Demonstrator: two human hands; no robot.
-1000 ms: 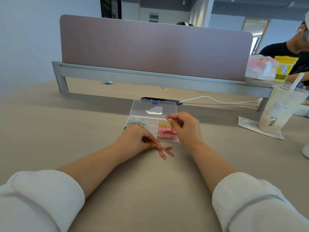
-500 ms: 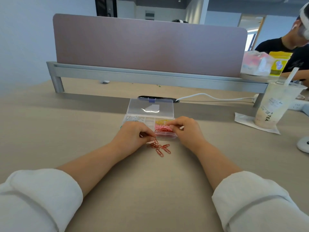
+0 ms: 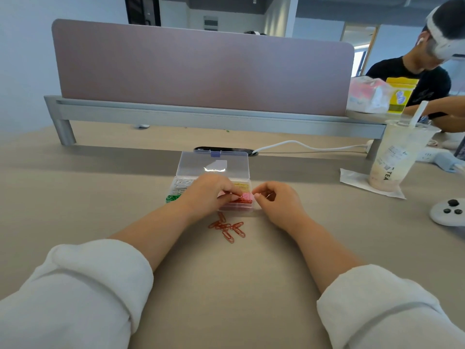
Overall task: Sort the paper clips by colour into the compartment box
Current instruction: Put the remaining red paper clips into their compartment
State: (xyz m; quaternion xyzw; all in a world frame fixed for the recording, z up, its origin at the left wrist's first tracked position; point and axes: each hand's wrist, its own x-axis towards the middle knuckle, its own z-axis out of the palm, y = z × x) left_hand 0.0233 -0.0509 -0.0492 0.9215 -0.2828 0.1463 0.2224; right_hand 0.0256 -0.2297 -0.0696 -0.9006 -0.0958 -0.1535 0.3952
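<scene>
A clear compartment box stands open on the desk, lid tilted back. It holds silver clips, green clips, yellow clips and red clips in separate compartments. Several loose red clips lie on the desk in front of the box. My left hand reaches over the box, its fingertips pinching a red clip above the red compartment. My right hand rests just right of the box with fingers curled and nothing visible in them.
A black phone with a white cable lies behind the box. A drink cup on a napkin stands at the right, a white controller near the right edge. A divider panel closes the back; another person sits beyond it.
My left hand lifted from the loose pile and moved forward over the red compartment with a clip. My right hand drew back from the box to its right side.
</scene>
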